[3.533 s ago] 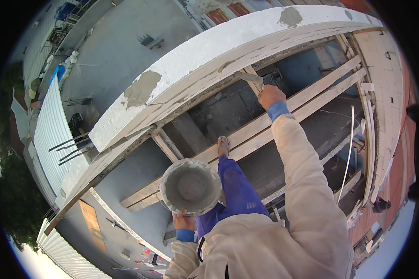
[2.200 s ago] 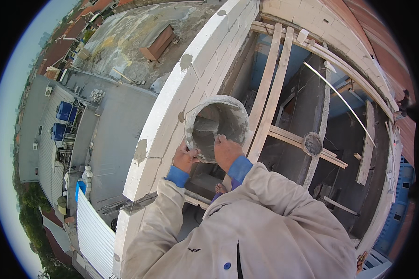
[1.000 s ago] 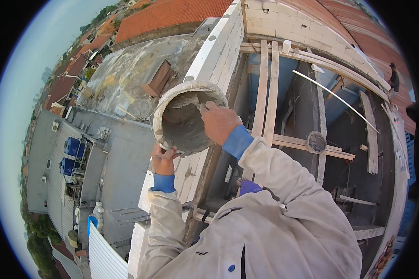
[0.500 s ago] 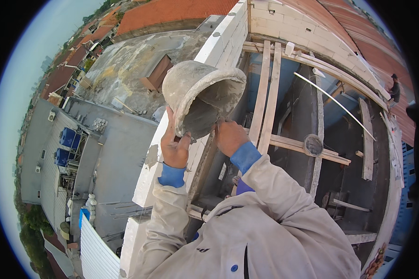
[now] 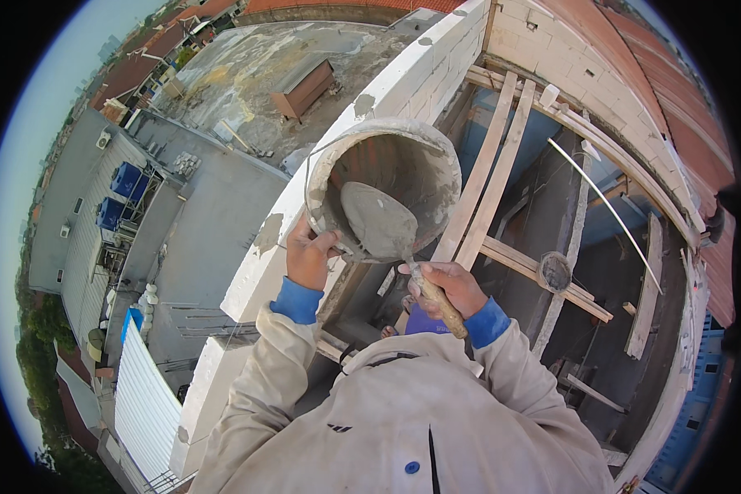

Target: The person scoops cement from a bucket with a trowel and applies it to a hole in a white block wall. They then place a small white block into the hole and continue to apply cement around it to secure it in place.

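A mortar-crusted bucket [image 5: 399, 160] is tilted with its mouth facing me, over the top of the white block wall [image 5: 259, 255]. My left hand [image 5: 309, 253] grips its lower left rim, thumb toward the mouth. In my right hand [image 5: 454, 288] is the handle of a trowel [image 5: 377, 218], the fingers wrapped round it. The trowel's blade, coated in wet grey mortar, lies inside the bucket's mouth. How much mortar the bucket holds is hidden behind the blade.
Beyond the wall lies an open drop with wooden planks [image 5: 490, 173] across it. A smaller mortar-covered bucket [image 5: 555, 272] rests by a timber crosspiece. A thin white pole [image 5: 605, 210] slants nearby. Part of another person in purple [image 5: 424, 323] shows below. A concrete roof [image 5: 222, 90] spreads left.
The bucket has turned its mouth more toward me. My right hand has drawn back toward me and right, and the trowel now shows in it. My left hand stays on the rim.
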`<state>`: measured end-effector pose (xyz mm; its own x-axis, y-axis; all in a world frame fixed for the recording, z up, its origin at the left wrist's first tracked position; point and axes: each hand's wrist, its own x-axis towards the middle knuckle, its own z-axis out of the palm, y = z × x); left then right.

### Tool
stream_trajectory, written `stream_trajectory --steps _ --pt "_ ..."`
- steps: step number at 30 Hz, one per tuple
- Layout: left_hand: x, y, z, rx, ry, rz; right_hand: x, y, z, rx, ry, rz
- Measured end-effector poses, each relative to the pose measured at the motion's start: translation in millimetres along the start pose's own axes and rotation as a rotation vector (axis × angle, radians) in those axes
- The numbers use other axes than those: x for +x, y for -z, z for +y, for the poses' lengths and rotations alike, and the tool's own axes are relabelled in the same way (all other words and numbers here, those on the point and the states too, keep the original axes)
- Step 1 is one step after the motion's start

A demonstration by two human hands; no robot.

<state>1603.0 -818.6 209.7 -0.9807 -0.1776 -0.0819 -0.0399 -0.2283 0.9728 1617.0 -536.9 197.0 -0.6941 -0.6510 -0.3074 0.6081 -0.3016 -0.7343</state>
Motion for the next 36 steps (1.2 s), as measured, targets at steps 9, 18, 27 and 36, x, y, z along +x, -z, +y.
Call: stream_trajectory --steps 9,18,27,36 --pt "-4.8 -44.7 19.5 -0.644 0.012 0.157 11.8 19.5 38.0 -1.349 0.916 0.725" --pt "4.0 -28.0 12.1 -0.538 -0.099 0.159 -60.1 22.1 15.9 -0.836 0.391 0.478" --pt "0.3 -29.9 -26.1 -0.597 -0.077 0.108 -21.6 23.5 23.5 0.222 -0.063 0.14" --pt "-8.4 20.5 0.8 -0.198 -0.053 0.176 -68.0 46.2 -38.3 -1.556 0.341 0.313"
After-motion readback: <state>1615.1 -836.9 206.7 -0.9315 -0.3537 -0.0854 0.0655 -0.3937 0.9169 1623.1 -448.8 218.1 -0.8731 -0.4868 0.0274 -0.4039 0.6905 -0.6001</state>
